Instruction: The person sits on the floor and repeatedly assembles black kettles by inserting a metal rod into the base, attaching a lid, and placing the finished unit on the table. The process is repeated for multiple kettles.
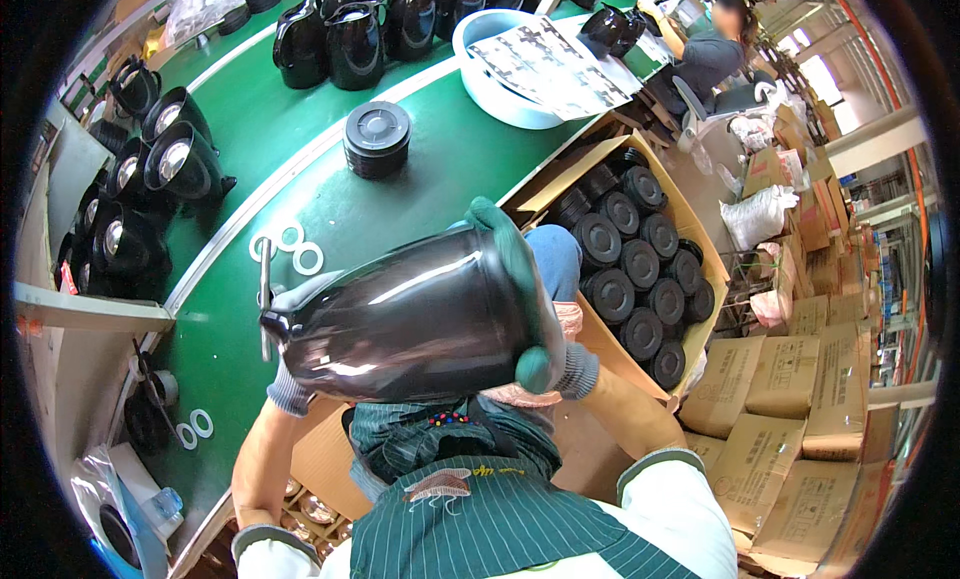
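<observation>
Between my two gloved hands I hold a glossy black jug body [410, 314] on its side above my lap, at the bench's near edge. My right hand [525, 299], in a grey glove with green-coated fingers, wraps round the wide right end. At the narrower left end is my left hand [298, 297]; most of its fingers are hidden behind the jug. A thin grey metal rod [265, 284] crosses the jug's left tip; I cannot tell whether it is attached. Several white rings [308, 258] lie on the green bench just beyond.
A stack of black round lids [378, 139] stands on the green bench [420, 194]. Black jugs [355, 49] line the back and left. A light-blue basin [480, 84] carries printed sheets. To my right is a carton [707, 249] of black lids; a co-worker [715, 54] sits beyond.
</observation>
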{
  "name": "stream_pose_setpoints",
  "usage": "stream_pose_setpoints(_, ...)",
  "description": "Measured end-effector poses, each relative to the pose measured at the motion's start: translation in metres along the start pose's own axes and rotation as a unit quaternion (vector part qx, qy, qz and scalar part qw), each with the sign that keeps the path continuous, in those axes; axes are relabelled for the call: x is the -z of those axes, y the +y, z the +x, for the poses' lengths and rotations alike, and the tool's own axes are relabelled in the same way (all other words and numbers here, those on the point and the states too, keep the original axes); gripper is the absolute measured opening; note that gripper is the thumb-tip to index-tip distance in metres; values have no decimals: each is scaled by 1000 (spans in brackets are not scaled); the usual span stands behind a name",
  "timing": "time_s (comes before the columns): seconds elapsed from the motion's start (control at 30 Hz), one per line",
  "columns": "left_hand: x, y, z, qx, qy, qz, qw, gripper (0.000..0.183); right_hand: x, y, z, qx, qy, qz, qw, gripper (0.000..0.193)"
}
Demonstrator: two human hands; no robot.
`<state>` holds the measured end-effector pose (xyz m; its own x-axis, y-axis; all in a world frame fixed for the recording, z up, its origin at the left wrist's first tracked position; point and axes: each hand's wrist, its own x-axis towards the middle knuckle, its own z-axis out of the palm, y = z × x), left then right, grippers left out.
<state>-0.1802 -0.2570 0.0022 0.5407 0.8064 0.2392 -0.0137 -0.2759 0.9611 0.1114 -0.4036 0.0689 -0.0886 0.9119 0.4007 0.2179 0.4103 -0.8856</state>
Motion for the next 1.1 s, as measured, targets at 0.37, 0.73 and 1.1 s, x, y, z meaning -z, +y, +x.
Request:
stream_pose_setpoints(0.37, 2, -28, 0, 60, -155, -286, 944, 60, 16, 0, -8, 133, 40, -175, 975, 92)
stream_pose_setpoints(0.73, -31, 42, 25, 146, -63, -123, 980, 59, 9, 4, -38, -128, 249, 253, 926, 69)
stream_pose_setpoints(1.1, -104, 31, -17, -290, -307, 363, 831, 80, 94, 58, -82, -205, 181, 260, 926, 66)
